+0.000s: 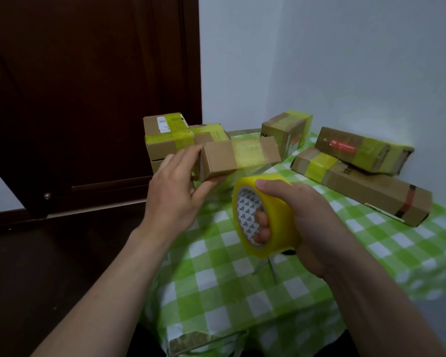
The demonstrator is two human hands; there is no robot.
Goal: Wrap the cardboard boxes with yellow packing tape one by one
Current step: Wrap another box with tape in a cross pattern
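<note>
Yellow band already across the middle of the small brown cardboard box (218,161), and you've got that box lifted off the green-and-white checked tablecloth (242,292), right in front of the taped cartons stacked at the back left (165,140). Your left hand (175,186) grips its left end only, thumb underneath and fingers along the end face. Your right hand (301,215) is clamped on the roll of yellow packing tape (276,217), thumb pressing the outer face and fingers hooked through the core, just below and to the right of the box. A pale film seems to run from box to roll, but it's blurred and I can't say it's attached. Here's where I think it could slip: holding one end gives the box room to twist when you pull the tape taut, and the next wrap would run crooked. Let the strip go slack and it may fold and stick to itself. Swing the roll wide and you could clip the two long taped cartons on the right (371,191).
</note>
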